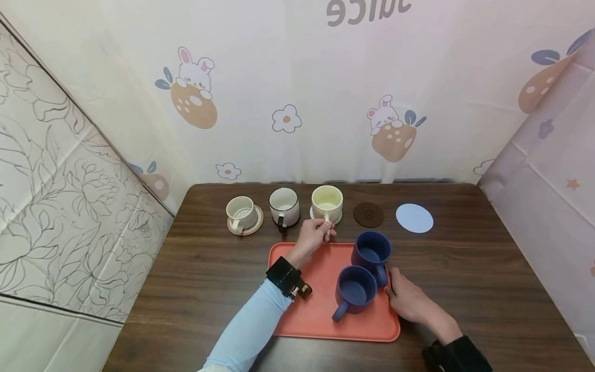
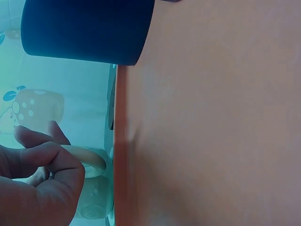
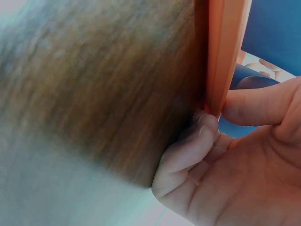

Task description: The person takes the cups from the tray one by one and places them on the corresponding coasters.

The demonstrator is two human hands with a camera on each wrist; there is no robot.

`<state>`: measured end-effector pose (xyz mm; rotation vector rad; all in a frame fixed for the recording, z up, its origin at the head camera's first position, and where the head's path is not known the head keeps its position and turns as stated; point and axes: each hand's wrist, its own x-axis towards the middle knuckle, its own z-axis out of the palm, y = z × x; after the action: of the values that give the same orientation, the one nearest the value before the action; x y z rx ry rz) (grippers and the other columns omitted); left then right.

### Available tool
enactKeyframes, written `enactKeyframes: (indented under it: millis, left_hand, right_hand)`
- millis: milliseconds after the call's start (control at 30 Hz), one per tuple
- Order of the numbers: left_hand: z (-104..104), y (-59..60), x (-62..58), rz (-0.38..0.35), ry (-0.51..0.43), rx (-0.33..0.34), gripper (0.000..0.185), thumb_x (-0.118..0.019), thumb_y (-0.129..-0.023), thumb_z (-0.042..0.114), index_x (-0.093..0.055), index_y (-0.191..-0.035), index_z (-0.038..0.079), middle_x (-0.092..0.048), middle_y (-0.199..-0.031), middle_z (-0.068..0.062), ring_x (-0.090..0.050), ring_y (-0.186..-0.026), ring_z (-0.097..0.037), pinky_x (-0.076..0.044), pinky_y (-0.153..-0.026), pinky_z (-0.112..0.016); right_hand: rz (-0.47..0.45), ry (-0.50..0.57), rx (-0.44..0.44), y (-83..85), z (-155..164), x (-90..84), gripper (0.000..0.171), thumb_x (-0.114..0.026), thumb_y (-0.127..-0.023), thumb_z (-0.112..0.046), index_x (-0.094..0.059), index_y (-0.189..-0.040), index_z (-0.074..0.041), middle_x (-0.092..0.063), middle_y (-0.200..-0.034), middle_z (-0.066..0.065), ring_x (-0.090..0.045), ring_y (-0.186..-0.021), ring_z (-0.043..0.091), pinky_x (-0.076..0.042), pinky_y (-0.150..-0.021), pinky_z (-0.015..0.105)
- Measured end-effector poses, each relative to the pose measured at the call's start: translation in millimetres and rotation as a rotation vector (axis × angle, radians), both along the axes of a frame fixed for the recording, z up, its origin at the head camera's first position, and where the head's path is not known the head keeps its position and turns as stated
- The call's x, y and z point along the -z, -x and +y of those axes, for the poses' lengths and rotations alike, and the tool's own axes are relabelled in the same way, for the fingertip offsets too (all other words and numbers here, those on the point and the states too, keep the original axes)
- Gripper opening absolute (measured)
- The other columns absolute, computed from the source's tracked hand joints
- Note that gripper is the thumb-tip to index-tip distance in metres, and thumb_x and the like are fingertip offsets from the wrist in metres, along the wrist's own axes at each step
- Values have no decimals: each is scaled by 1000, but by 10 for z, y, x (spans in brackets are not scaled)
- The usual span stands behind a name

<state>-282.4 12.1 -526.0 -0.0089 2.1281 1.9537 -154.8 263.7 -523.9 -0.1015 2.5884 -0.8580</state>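
A pale yellow cup (image 1: 327, 203) stands on a coaster beyond the orange tray (image 1: 316, 310). My left hand (image 1: 316, 232) pinches that cup's handle; in the left wrist view the fingers (image 2: 56, 162) curl round the handle of the yellow cup (image 2: 94, 197). Two dark blue mugs (image 1: 371, 250) (image 1: 355, 289) stand on the tray's right half. My right hand (image 1: 409, 299) grips the tray's right rim; the right wrist view shows the thumb above and fingers (image 3: 188, 150) below the tray edge (image 3: 225, 52).
Left of the yellow cup stand a white mug with a dark rim (image 1: 284, 206) and a cream cup on a tan coaster (image 1: 241, 213). A brown coaster (image 1: 369, 214) and a pale blue coaster (image 1: 414, 217) lie to the right. Patterned cloth walls enclose the dark wooden table (image 1: 465, 268).
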Motion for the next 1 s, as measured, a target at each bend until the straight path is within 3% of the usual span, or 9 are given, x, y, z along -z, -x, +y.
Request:
enactKeyframes:
  millis: [467,1000]
  left_hand:
    - [12,-4,19,-13,-10,5,28,-59,-109,14,-73,-111,-10,-73,-83,-7,-54,-65,-11,-46,-67,-29]
    - [-42,9,-57,-96,-75,63,32,-55,-111,16,-70,-119,-11,-74,-93,-13,-54,-70,-13,-46,-68,-25]
  right_hand:
    - [-31,28,17,-3,14,27,23,-56,-105,-8,-46,-124,3,-53,-99,11,-56,-86,25,-48,-72,42]
    - [-24,32,14,1,13,18,23,-56,-106,-8,-46,-123,4,-53,-100,12,-55,-87,26,-48,-73,43]
